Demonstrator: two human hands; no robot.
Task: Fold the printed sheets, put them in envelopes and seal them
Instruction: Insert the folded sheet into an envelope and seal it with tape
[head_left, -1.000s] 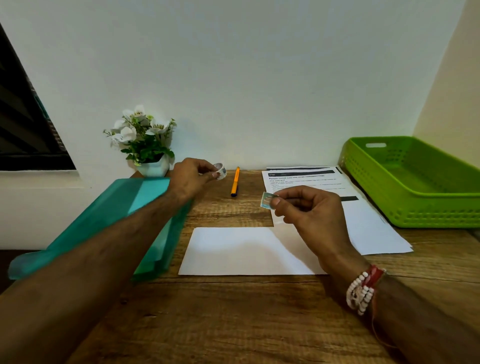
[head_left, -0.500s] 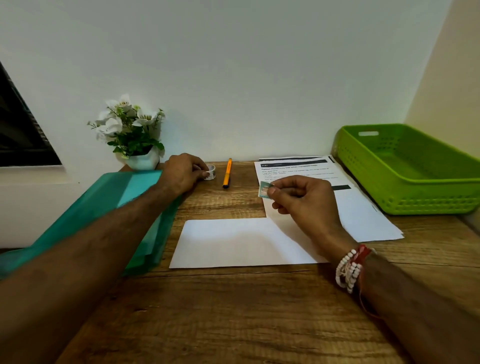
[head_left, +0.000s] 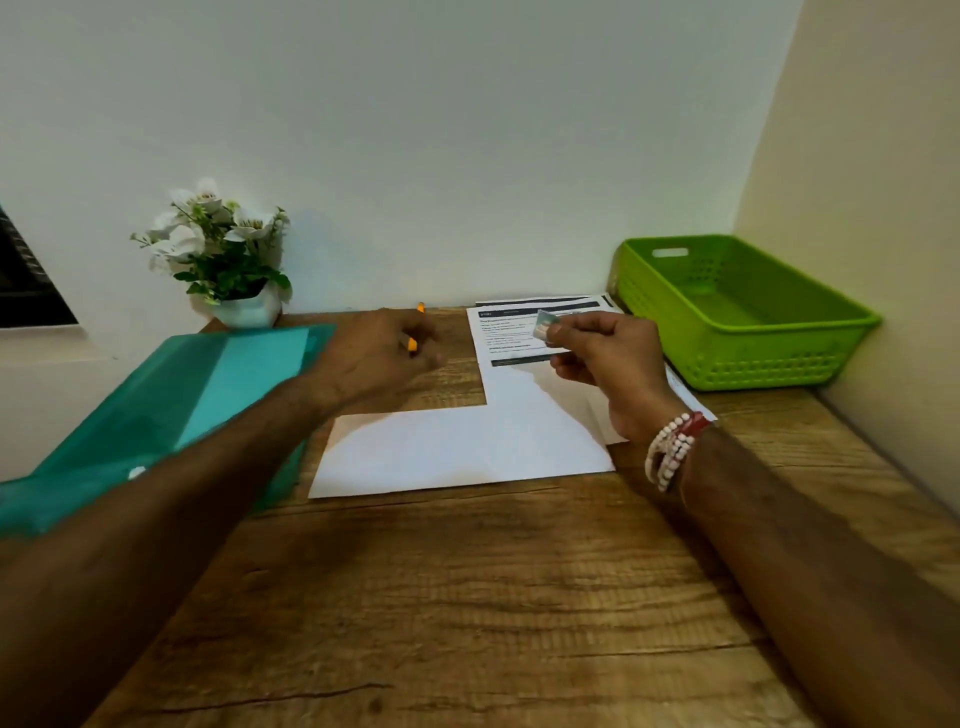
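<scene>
Against half a second ago: the left hand (head_left: 382, 358) has come away from the little roll it was setting down by the flower pot (head_left: 244, 309) and has slid right, so it now covers most of the orange pen (head_left: 420, 308). The roll itself is out of sight behind it. The right hand (head_left: 610, 358) has moved right and a little farther from the body, from the edge of the printed sheets (head_left: 511, 340) to over their text. The left forearm reaches in low across the teal folder (head_left: 208, 384), with the back of the hand up. That hand is motion-blurred; its fingers look loosely bent and nothing shows in them. The right forearm comes in from the lower right, with a beaded bracelet (head_left: 670, 449) at the wrist, and the hand is raised clear of the paper. Its thumb and forefinger pinch a small greenish label (head_left: 545, 325) by one side, the other fingers curled in under the palm. The printed sheets lie flat at the back of the tabletop (head_left: 467, 597), just beside the green basket (head_left: 748, 322). A blank white envelope (head_left: 457, 452) lies flat nearer the person, its far right part overlapping the sheets' near end. Neither hand touches it.
</scene>
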